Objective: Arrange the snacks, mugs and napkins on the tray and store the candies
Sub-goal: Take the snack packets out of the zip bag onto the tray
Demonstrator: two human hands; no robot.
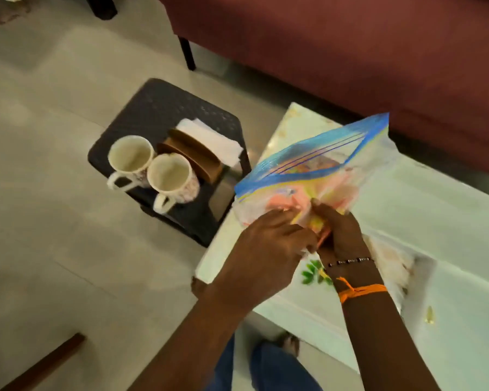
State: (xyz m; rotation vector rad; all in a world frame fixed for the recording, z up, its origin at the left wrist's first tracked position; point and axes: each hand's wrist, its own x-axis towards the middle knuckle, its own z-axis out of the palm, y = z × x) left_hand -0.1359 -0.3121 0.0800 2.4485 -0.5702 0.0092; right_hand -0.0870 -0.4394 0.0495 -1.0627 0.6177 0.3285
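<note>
A clear zip bag (pixel 316 170) with a blue seal strip holds pink and yellow candies and hangs tilted over the white table (pixel 435 221). My right hand (pixel 339 230) grips its lower part, and my left hand (pixel 268 246) pinches the same bottom edge beside it. Two white floral mugs (pixel 150 170) stand side by side on a dark stool (pixel 158 108) to the left. Behind them white napkins (pixel 215 139) sit in a brown wooden holder (pixel 192 156).
A maroon sofa (pixel 350 52) runs along the back right. The white table has a floral print (pixel 314 273) near its front edge. Pale floor tiles (pixel 54 221) spread on the left, with a brown wooden piece (pixel 48 362) at the bottom left. My legs show below.
</note>
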